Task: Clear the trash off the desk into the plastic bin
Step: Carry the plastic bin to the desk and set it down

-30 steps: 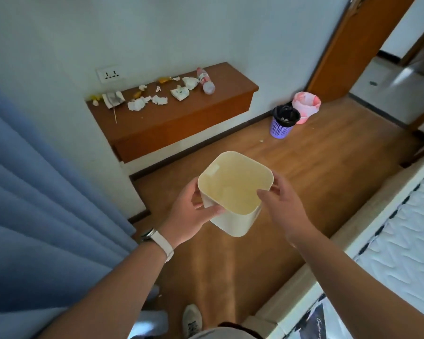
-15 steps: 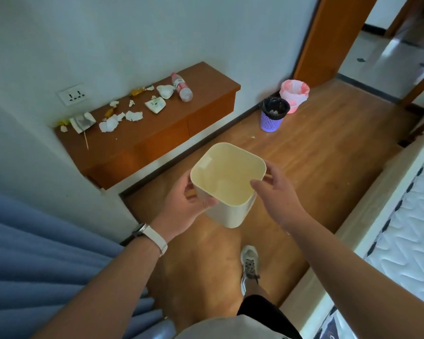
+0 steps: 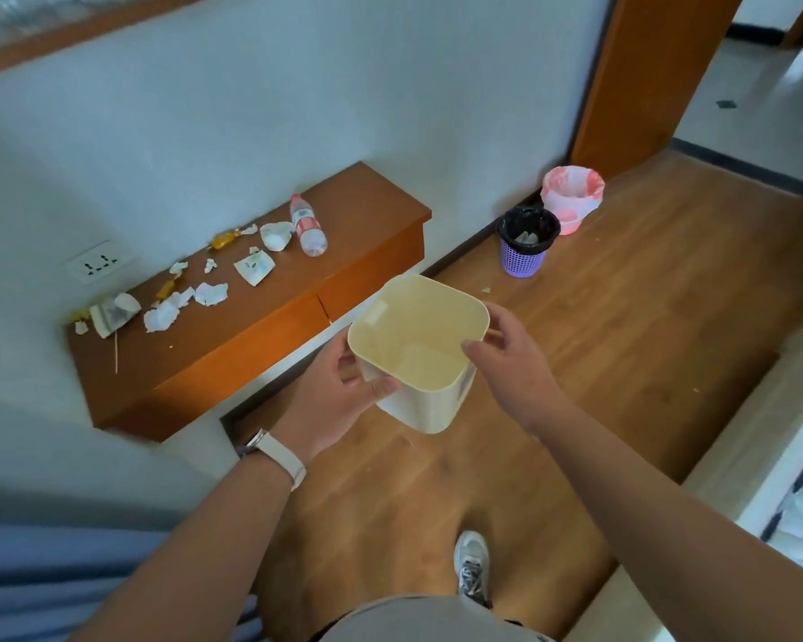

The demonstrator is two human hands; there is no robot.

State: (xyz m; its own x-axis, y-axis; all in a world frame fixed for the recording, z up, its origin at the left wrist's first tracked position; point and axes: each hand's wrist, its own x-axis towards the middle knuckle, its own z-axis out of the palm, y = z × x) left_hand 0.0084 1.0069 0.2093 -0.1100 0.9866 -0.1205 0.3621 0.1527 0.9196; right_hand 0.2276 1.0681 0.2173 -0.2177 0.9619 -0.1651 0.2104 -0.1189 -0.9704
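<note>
The wooden tabletop (image 3: 353,234) juts from the white wall, its front edge running diagonally toward the lower left, and its right end stops short of a doorway. Bare wood floor (image 3: 622,326) lies open between that front edge and the bed (image 3: 761,437) along the right side, with a shoe (image 3: 471,567) planted on it low in the view. Two small baskets stand by the wall near the door frame: a purple basket (image 3: 525,252) with a black liner and a pink-lined basket (image 3: 572,196) just behind it. The cream plastic bin (image 3: 425,400) is held in the air over the floor, mouth up and empty, just off the tabletop's front edge. The left hand (image 3: 339,386) clasps its near left corner, fingers (image 3: 383,386) wrapped on the wall below the rim; the right hand (image 3: 511,359) pinches the right rim. Trash sits on the tabletop well apart from both hands: a plastic bottle (image 3: 308,227) lying on its side, crumpled tissues (image 3: 161,315), a torn wrapper (image 3: 253,268) and a thin stick (image 3: 116,349) near the far left end.
</note>
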